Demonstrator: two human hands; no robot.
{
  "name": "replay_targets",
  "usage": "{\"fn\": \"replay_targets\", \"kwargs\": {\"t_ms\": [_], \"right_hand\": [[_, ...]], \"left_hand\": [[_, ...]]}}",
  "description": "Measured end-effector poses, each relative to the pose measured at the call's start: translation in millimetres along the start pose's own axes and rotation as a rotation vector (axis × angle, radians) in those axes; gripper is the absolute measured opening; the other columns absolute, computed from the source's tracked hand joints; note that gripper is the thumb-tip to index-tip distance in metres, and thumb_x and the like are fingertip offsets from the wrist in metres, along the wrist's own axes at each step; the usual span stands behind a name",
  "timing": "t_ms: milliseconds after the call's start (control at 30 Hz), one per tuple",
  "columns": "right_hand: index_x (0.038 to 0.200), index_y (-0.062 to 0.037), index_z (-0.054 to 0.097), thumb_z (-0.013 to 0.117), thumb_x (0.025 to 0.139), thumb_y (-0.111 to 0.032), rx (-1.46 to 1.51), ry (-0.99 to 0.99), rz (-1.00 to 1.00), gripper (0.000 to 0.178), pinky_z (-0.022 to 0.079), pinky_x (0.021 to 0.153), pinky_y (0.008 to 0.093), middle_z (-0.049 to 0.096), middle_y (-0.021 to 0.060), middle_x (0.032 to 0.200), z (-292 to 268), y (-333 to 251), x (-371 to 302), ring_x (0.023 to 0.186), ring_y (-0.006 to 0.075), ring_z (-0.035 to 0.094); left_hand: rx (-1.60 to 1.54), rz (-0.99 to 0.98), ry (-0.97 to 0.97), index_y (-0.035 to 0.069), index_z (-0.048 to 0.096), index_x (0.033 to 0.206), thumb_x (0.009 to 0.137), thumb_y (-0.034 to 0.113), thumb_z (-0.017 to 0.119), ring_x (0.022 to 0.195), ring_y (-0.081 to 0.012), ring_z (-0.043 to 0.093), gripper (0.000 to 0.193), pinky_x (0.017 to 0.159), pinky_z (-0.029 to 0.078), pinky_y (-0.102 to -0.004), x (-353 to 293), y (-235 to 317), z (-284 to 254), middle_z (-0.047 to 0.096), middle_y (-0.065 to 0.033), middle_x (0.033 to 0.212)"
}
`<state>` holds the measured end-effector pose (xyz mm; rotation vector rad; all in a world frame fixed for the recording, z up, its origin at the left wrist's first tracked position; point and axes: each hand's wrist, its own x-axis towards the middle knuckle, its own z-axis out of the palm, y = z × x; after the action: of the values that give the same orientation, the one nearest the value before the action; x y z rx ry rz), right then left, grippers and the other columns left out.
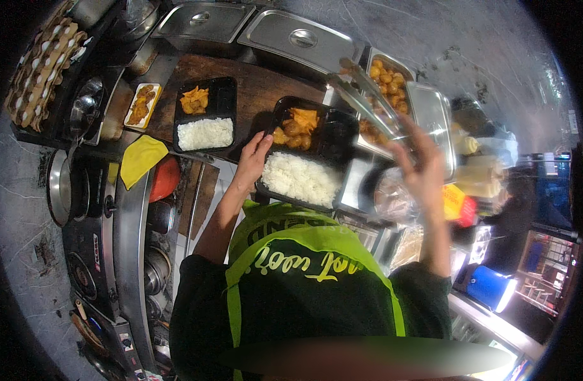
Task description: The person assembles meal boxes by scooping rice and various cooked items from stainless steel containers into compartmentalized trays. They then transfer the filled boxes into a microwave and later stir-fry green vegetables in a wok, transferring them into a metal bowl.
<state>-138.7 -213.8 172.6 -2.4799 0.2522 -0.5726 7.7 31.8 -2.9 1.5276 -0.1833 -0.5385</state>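
Observation:
With its fingers at the left rim of a black compartment food tray (pixel 345 136), my left hand (pixel 255 154) steadies the tray on the wooden counter. The tray holds white rice (pixel 299 178) in its near part and orange food pieces with round brown ones (pixel 298 129) in a far compartment; another far compartment shows no food. My right hand (pixel 420 159) is closed around metal tongs (pixel 367 100), blurred by motion. The tongs' tips reach over the area between the tray and a steel pan of round, sauced brown pieces (pixel 386 82).
Left of my tray stands a second black tray (pixel 205 130) with rice and orange food. Farther left are a small yellow-edged food box (pixel 142 105), a yellow cloth (pixel 142 160) and egg cartons (pixel 40 73). Lidded steel pans (pixel 301 38) line the back; a stove (pixel 88 254) is at left.

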Motion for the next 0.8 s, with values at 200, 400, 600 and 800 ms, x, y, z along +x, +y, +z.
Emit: {"fn": "replay_targets", "kwargs": {"t_ms": [200,400,600,800], "right_hand": [[0.117,-0.0094,0.055,0.065,0.08,-0.025,-0.256,-0.251,-0.109,0.042,0.049,0.059,0.0362,0.06,0.0105,0.08,47.1,22.2,-37.5,0.071,0.0253,0.062],[0.122,-0.0076,0.052,0.061,0.082,-0.029,-0.076,-0.339,-0.019,0.046,0.05,0.065,0.039,0.063,0.0171,0.088,46.8,27.3,-43.6,0.072,0.0301,0.063],[0.12,-0.0029,0.052,0.068,0.074,-0.019,0.101,-0.164,0.493,0.052,0.05,0.074,0.0358,0.064,0.0215,0.1,-3.3,70.3,-19.6,0.083,0.0281,0.065],[0.11,-0.0038,0.057,0.064,0.07,-0.017,-0.69,0.08,0.537,0.043,0.048,0.073,0.0445,0.06,0.0216,0.099,-31.5,235.6,-22.8,0.084,0.0384,0.06]], "left_hand": [[-0.059,-0.005,0.041,-0.001,0.054,0.113,0.093,0.033,0.051,0.096,-0.0095,0.049,0.04,0.084,0.036,-0.0219,9.7,-1.4,-10.1,0.058,-0.0019,0.1],[-0.151,-0.091,0.097,-0.004,0.046,0.124,0.095,0.027,0.049,0.108,-0.0122,0.048,0.042,0.095,0.035,-0.0225,4.3,25.1,-2.6,0.054,-0.0061,0.116],[-0.119,-0.021,0.092,-0.007,0.039,0.13,0.094,0.029,0.048,0.121,-0.0212,0.042,0.051,0.1,0.031,-0.0267,47.2,-41.6,-47.5,0.045,-0.0151,0.131],[0.389,0.047,0.138,-0.007,0.039,0.129,0.095,0.033,0.04,0.123,-0.0277,0.042,0.053,0.102,0.029,-0.0309,66.3,1.6,-46.6,0.045,-0.0215,0.131]]}}
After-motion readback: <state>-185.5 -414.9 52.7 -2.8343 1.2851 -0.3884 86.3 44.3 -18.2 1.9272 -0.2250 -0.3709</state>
